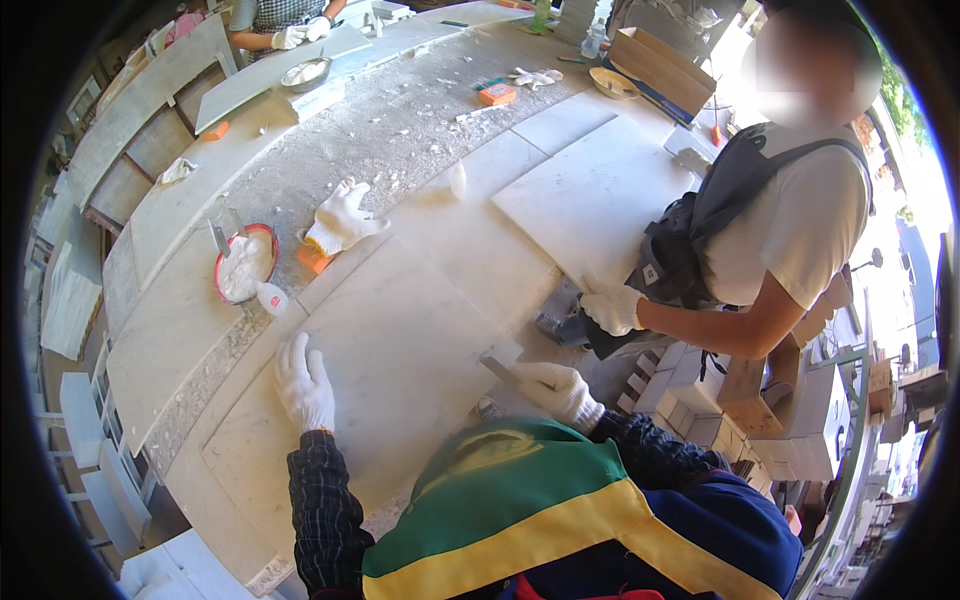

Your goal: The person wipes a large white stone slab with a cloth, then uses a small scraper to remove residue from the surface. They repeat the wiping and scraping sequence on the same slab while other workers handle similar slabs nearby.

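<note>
A pale marble-like slab [400, 325] lies flat on the worktable in front of me. My left hand [305, 385], in a white knit glove, rests on its left part with the fingers stretched out. At the slab's right edge my right hand [560, 392], gloved too, is closed around a putty knife [498, 371] whose flat blade points left over the stone. Beyond my left hand are a red-rimmed bowl [246, 266] of white paste with a blade standing in it, and a small white bottle [272, 298]. A loose white glove [343, 216] lies near an orange block [315, 259].
At the right a co-worker [790, 210] in a dark apron stands beside another pale slab [595, 190]. A second person's gloved hands [303, 33] work at the far left. White crumbs litter the grey tabletop [370, 120]. An open cardboard box [660, 70] stands at the back.
</note>
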The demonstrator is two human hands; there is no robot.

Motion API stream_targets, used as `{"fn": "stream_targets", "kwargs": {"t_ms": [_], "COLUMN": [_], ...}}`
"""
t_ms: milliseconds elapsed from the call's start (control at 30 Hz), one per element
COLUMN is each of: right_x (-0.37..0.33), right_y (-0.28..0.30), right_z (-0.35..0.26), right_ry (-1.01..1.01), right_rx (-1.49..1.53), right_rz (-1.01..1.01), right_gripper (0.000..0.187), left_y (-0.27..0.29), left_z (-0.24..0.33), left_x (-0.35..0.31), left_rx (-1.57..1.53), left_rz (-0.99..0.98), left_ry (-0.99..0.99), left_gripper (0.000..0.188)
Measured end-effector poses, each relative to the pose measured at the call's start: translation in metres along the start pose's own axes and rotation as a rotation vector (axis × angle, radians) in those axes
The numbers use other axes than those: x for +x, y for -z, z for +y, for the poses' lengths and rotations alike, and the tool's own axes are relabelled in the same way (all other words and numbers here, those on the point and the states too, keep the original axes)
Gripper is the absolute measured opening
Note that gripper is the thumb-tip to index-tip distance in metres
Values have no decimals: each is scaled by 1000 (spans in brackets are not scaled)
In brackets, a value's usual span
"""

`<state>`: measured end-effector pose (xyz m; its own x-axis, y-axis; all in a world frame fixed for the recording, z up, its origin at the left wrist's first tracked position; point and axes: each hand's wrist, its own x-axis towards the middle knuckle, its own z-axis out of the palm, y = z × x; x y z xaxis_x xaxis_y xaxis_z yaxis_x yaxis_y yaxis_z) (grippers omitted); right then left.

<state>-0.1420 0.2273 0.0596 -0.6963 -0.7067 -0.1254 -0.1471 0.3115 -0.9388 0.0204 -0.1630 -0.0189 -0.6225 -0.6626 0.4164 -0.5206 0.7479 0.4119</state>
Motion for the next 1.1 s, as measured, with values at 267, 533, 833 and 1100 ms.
{"fn": "stream_targets", "kwargs": {"t_ms": [267, 533, 833, 1100], "right_x": [53, 96, 186, 339], "right_y": [-37, -72, -114, -199], "right_z": [-6, -23, -72, -90], "right_ry": [187, 24, -24, 548], "right_rx": [30, 197, 67, -98], "right_rz": [-50, -264, -310, -233], "right_gripper": [38, 55, 33, 24], "left_y": [9, 10, 14, 12], "left_z": [7, 10, 13, 17], "left_x": [-3, -2, 0, -1], "left_rx": [-162, -158, -36, -194], "left_rz": [1, 7, 104, 134], "left_ry": [93, 161, 1, 75], "left_gripper": [33, 33, 26, 23]}}
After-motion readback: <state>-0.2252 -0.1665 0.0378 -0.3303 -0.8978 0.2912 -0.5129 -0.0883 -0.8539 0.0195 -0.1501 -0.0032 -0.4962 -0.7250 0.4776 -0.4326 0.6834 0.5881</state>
